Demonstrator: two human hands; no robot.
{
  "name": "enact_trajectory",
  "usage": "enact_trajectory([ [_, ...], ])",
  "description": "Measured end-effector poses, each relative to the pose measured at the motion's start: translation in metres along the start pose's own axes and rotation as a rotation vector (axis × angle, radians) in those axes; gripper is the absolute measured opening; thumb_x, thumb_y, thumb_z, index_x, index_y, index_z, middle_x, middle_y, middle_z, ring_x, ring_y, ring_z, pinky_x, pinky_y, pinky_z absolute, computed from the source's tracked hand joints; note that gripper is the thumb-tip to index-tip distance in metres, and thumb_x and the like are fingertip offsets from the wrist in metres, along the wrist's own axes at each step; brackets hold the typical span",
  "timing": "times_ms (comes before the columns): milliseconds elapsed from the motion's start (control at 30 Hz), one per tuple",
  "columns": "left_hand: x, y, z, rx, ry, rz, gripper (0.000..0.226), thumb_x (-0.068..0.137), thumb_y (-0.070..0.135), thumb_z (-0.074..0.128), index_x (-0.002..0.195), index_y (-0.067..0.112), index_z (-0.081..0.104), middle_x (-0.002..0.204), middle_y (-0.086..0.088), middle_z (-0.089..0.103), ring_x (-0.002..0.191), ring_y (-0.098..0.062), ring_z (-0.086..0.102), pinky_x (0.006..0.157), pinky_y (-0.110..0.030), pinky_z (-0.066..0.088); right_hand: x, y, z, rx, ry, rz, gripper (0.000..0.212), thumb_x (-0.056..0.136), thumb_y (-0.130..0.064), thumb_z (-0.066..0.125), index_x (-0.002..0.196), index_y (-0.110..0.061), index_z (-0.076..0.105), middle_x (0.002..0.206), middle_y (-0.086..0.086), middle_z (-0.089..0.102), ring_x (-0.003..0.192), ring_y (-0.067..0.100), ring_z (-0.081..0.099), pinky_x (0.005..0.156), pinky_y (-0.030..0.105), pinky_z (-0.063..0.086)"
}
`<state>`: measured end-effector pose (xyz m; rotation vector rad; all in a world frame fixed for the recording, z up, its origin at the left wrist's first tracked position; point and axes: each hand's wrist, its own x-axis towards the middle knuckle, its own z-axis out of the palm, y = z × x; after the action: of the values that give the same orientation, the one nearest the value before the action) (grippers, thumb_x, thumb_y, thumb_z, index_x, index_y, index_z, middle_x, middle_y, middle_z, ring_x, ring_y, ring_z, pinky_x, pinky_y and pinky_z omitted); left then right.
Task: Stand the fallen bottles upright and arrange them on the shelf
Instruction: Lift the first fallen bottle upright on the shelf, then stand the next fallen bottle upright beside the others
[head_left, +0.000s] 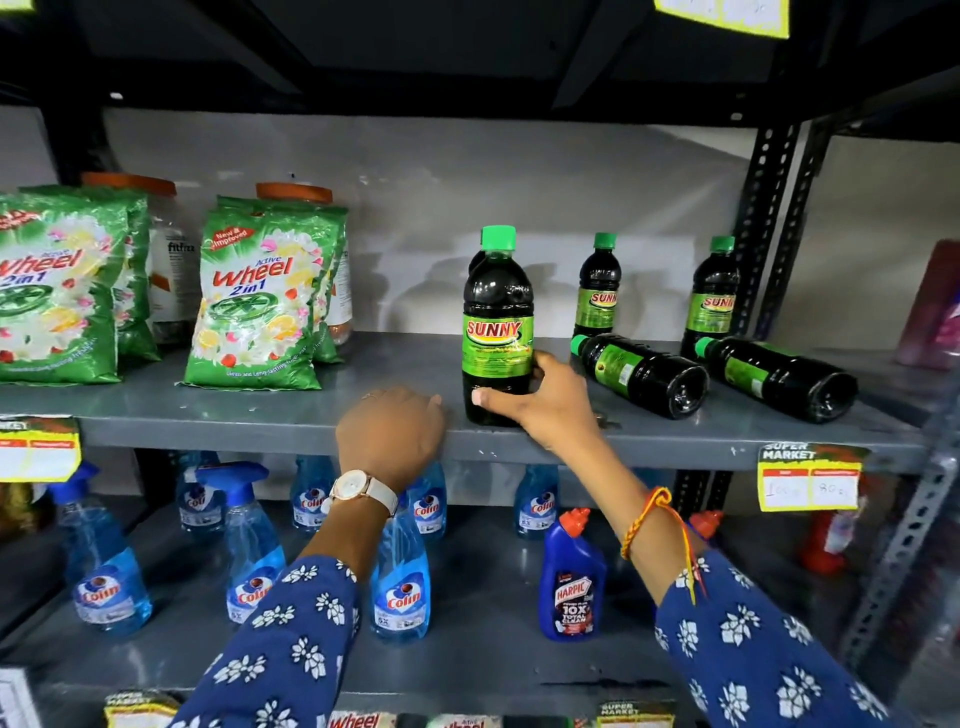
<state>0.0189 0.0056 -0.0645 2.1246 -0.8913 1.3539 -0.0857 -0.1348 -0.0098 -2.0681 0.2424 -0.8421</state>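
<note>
Now my right hand (545, 402) curls round the glossy dark upright bottle (497, 312) at centre frame; my left hand (389, 436) rests loosely curled, holding nothing, on the grey metal shelf (260, 410).

A grey metal shelf (260, 426) carries everything here. At its left stand green detergent bags (52, 291), with a second stack of bags (260, 301) just beside them; an orange-lidded jar (171, 260) stands behind each group. Near the front edge, right of centre, the front bottle (497, 312) stands upright, dark with a green cap. Further back two more upright bottles (598, 291) stand well apart from each other. In front of each lies a fallen bottle: the nearer fallen bottle (644, 374) and the farther fallen bottle (779, 376), caps pointing left and back, bases toward the front. A blurred pink pack (930, 306) stands at the far right. Yellow price tags (810, 478) hang from the front lip.
</note>
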Motion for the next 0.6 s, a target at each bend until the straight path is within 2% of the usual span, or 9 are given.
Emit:
enact_trajectory([
  [167,-0.001,-0.003,0.003,-0.003,-0.015,-0.001,0.046,0.089,0.034,0.040,0.062,0.010,0.067,0.064,-0.009,0.066,0.056,-0.031,0.059,0.046,-0.027,0.038,-0.004,-0.001,-0.001,-0.047,0.015,-0.016,0.046,0.069,-0.027,0.080,0.108,-0.014,0.062,0.107,0.003,0.069,0.081,0.004,0.055,0.057,0.000,0.037],
  [267,-0.001,-0.001,0.004,-0.052,0.004,-0.039,0.044,0.090,0.034,0.039,0.065,0.011,0.067,0.065,-0.009,0.066,0.056,-0.031,0.059,0.047,-0.027,0.037,-0.008,-0.001,-0.004,-0.031,-0.003,-0.029,0.056,0.068,-0.031,0.081,0.116,-0.013,0.058,0.112,0.003,0.066,0.086,0.003,0.053,0.060,-0.004,0.038],
  [300,-0.001,0.000,0.003,-0.091,0.046,-0.087,0.042,0.091,0.034,0.040,0.068,0.010,0.067,0.067,-0.010,0.066,0.057,-0.031,0.059,0.048,-0.028,0.038,-0.011,0.000,-0.007,-0.014,-0.011,-0.023,0.064,0.068,-0.033,0.081,0.122,-0.012,0.054,0.117,0.004,0.063,0.092,0.005,0.054,0.068,0.000,0.040],
  [367,0.002,0.009,-0.002,-0.192,0.208,-0.183,0.035,0.092,0.030,0.044,0.080,0.008,0.069,0.080,-0.011,0.068,0.069,-0.030,0.061,0.060,-0.031,0.043,-0.014,0.003,-0.019,-0.003,0.025,0.011,0.079,0.069,-0.036,0.080,0.134,-0.008,0.044,0.124,0.006,0.057,0.105,0.014,0.055,0.084,0.018,0.045],
  [400,0.004,0.019,-0.004,-0.235,0.297,-0.196,0.031,0.092,0.028,0.047,0.087,0.008,0.070,0.089,-0.011,0.068,0.079,-0.028,0.061,0.070,-0.032,0.044,-0.015,0.006,-0.028,-0.028,0.061,0.004,0.079,0.070,-0.035,0.079,0.134,-0.007,0.044,0.126,0.007,0.056,0.109,0.016,0.054,0.088,0.022,0.044],
  [467,0.011,0.052,-0.009,-0.293,0.397,-0.143,0.024,0.090,0.023,0.052,0.099,0.007,0.068,0.102,-0.014,0.065,0.094,-0.026,0.057,0.086,-0.029,0.039,-0.012,0.012,-0.051,-0.161,0.142,-0.069,0.065,0.073,-0.028,0.078,0.127,-0.005,0.053,0.125,0.011,0.058,0.110,0.019,0.056,0.090,0.017,0.038],
  [533,0.020,0.094,-0.011,-0.339,0.363,-0.049,0.025,0.088,0.021,0.055,0.105,0.006,0.065,0.109,-0.018,0.060,0.099,-0.028,0.053,0.088,-0.026,0.037,-0.004,0.016,-0.079,-0.339,0.221,-0.122,0.050,0.075,-0.022,0.075,0.120,-0.005,0.060,0.120,0.014,0.061,0.108,0.024,0.059,0.090,0.016,0.036],
  [600,0.028,0.131,-0.008,-0.336,0.262,0.035,0.027,0.086,0.021,0.055,0.105,0.005,0.063,0.111,-0.017,0.059,0.098,-0.029,0.052,0.080,-0.030,0.042,0.007,0.019,-0.105,-0.465,0.275,-0.119,0.044,0.076,-0.020,0.073,0.115,-0.005,0.062,0.116,0.016,0.062,0.104,0.030,0.060,0.091,0.028,0.044],
])
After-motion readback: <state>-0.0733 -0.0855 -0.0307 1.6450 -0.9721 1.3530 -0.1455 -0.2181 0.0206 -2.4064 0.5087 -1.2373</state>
